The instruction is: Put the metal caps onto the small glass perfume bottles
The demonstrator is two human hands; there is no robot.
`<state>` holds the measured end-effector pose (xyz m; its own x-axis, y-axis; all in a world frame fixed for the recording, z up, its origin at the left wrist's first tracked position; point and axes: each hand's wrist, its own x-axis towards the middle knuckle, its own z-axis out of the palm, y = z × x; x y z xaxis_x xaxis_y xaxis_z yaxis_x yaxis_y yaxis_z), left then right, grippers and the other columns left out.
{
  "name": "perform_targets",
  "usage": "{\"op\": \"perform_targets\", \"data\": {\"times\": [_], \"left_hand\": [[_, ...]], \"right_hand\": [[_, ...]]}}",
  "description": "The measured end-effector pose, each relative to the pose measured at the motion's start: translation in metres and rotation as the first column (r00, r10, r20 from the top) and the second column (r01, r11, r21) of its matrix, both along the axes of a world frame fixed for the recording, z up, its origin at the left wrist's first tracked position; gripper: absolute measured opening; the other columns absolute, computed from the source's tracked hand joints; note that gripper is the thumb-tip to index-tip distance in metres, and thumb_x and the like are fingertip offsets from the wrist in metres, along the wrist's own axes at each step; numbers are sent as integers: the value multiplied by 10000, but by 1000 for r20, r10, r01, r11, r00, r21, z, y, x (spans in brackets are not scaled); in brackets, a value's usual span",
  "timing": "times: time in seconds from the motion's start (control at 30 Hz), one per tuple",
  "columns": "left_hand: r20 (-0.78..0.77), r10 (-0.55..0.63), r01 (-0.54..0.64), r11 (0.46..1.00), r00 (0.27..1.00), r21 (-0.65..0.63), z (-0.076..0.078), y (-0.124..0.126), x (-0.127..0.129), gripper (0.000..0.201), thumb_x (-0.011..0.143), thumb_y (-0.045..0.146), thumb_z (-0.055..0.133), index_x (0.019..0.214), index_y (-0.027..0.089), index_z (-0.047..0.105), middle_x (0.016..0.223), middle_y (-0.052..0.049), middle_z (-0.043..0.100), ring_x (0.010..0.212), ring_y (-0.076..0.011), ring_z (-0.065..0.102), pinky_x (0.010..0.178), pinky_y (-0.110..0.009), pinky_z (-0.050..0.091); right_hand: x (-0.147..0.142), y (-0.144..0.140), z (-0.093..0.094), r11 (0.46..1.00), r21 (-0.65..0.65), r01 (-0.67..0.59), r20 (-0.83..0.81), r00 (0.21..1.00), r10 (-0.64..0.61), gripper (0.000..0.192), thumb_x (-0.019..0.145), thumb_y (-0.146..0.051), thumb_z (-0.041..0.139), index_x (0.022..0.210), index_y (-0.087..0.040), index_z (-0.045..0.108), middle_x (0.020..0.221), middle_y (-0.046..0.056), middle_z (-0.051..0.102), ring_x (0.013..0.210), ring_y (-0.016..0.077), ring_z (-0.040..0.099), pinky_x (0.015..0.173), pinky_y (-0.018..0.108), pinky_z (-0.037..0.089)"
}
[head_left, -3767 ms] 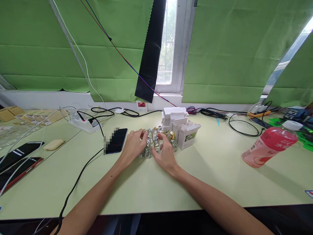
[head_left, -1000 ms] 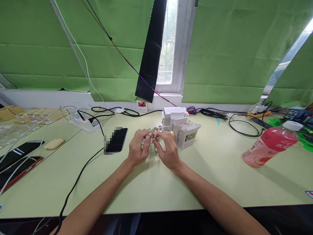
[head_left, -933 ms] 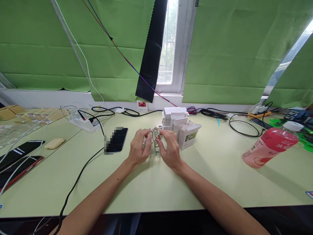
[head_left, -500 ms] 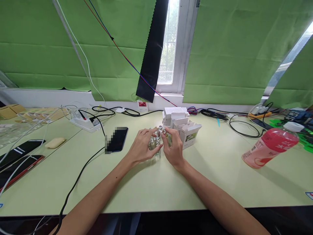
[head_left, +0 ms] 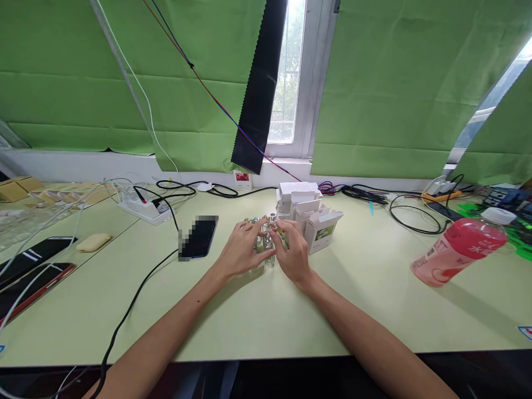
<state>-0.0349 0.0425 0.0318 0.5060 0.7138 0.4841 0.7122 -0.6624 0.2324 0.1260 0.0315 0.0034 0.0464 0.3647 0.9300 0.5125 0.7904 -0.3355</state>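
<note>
A cluster of several small clear glass bottles (head_left: pixel 269 256) with silvery tops stands upright on the table, between my two hands. My left hand (head_left: pixel 241 246) curves round the cluster's left side, its thumb at the front and fingers at the back. From the right, my right hand (head_left: pixel 293 252) closes on the bottles with bent fingers and thumb near the tops. Both hands hide part of the cluster, so the exact contact of each fingertip is unclear. Just behind my right hand stand small white cardboard boxes (head_left: pixel 319 228), some with open flaps.
A black phone (head_left: pixel 201 237) lies left of my hands, with a black cable (head_left: pixel 137 296) running past it. More phones (head_left: pixel 35 288) and a power strip (head_left: pixel 145 209) are further left. A pink drink bottle (head_left: pixel 459 249) leans at right. Coiled cables (head_left: pixel 366 194) lie behind.
My fingers have shifted slightly around the bottles, and my right fingers sit a little closer in. The bottles have moved a little between my hands. The boxes stay put.
</note>
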Motion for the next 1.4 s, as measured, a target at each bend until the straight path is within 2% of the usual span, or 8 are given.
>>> {"op": "perform_targets", "data": {"times": [0.37, 0.83, 1.13, 1.4], "left_hand": [[4, 8, -8, 1000, 1000, 0, -1, 0, 0, 645, 821, 382, 685, 1375, 223, 398, 1064, -26, 732, 1077, -260, 607, 1017, -439, 383], [-4, 28, -28, 1000, 1000, 13, -2, 1, 1, 632, 814, 368, 680, 1362, 219, 403, 1067, -37, 722, 1048, -260, 620, 1015, -442, 389], [-4, 38, -38, 999, 999, 10, -2, 1, 1, 636, 804, 352, 661, 1367, 216, 398, 1059, -58, 715, 1063, -279, 620, 1018, -465, 391], [-8, 35, -35, 999, 999, 4, -1, 1, 2, 604, 791, 320, 657, 1342, 235, 426, 1158, -77, 689, 1071, -276, 628, 1024, -469, 392]], "right_hand": [[1, 3, -1, 999, -9, -31, 27, 999, 32, 240, 960, -128, 532, 1181, -213, 572, 943, 72, 670, 1009, 220, 602, 852, 392, 565], [0, 2, 0, 998, -2, -56, 67, 996, 56, 248, 960, -113, 527, 1177, -224, 573, 1007, 80, 678, 1028, 222, 601, 851, 385, 567], [0, 3, 0, 996, -55, -75, 108, 991, 81, 205, 968, -149, 522, 1152, -219, 580, 993, 71, 679, 1024, 213, 600, 864, 377, 547], [0, 3, -5, 989, -135, -64, 107, 991, 79, 223, 961, -175, 528, 1175, -213, 575, 996, 76, 676, 994, 213, 610, 848, 373, 547]]}}
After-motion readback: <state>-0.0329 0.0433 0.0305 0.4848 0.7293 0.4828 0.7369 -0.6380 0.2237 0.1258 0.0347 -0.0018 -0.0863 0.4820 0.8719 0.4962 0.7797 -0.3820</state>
